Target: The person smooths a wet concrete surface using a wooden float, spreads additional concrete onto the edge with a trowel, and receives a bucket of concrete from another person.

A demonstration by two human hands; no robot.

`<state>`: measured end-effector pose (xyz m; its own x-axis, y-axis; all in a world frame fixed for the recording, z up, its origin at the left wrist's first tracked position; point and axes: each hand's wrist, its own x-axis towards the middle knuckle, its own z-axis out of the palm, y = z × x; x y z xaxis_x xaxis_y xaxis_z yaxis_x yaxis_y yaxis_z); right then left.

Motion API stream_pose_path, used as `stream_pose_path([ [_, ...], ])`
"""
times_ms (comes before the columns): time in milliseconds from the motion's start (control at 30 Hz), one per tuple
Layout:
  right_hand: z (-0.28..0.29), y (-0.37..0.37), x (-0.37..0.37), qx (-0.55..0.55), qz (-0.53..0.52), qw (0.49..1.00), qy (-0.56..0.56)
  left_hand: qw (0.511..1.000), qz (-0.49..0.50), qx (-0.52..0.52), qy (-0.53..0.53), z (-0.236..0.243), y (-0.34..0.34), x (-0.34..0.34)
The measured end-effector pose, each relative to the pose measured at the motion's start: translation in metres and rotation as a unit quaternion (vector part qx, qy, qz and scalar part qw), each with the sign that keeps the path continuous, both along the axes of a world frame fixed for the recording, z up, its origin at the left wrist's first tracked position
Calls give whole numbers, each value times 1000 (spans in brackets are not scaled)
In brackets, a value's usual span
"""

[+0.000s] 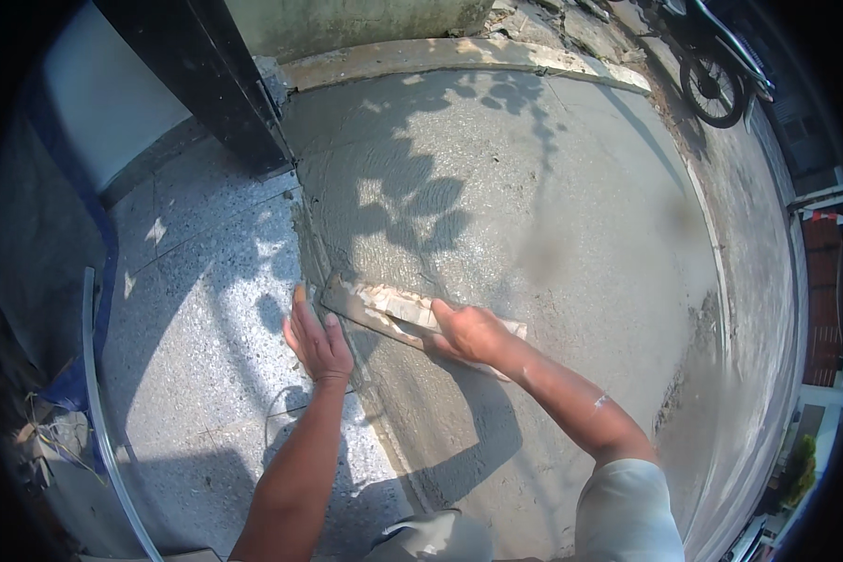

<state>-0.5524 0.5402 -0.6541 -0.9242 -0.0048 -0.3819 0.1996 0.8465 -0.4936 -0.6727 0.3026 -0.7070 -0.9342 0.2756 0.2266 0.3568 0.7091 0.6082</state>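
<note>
My right hand (pixel 468 332) grips a long, worn wooden float (pixel 389 304) crusted with pale cement, which lies on the wet grey concrete (pixel 581 244) and reaches to the seam at the slab's left side. My left hand (pixel 320 342) is open, resting at the edge of the speckled pale tiles (pixel 206 281) just left of that seam, with its fingertips close to the float's far end. Leafy shadows and my own shadow fall across both surfaces.
A dark post (pixel 211 80) stands at the upper left. A low curb (pixel 393 66) and mossy wall (pixel 347 23) bound the far side, with rubble beyond. A parked two-wheeler (pixel 712 66) is at upper right beside the road. A pale pipe (pixel 94 375) and blue sheet (pixel 61 384) lie at left.
</note>
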Motion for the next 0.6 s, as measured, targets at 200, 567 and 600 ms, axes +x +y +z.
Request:
stream_pose_path([
  [200,1,-37,157,-7,30,998,-52,998,5,62,2,-3,-4,0],
  [567,60,-5,229,3,-221,967,-127,997,8,-68,26,-11,1,0],
  [600,52,10,200,-46,-305,948,-80,996,13,-81,28,-10,2,0],
])
